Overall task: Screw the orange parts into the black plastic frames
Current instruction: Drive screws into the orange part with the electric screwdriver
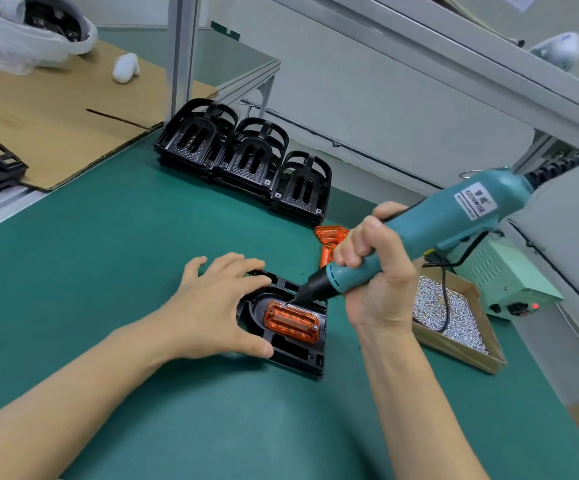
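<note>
Left hand: fingers spread flat, steadying the black plastic frame on the green counter.
Right hand: gripping the teal electric screwdriver, its tip on the ribbed orange translucent part.

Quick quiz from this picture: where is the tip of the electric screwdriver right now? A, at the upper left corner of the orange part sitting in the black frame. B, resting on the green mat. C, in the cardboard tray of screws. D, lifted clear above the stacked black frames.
A: the electric screwdriver, held by the right hand, has its tip at the upper left corner of the orange part in the black frame, which the left hand steadies.
</note>
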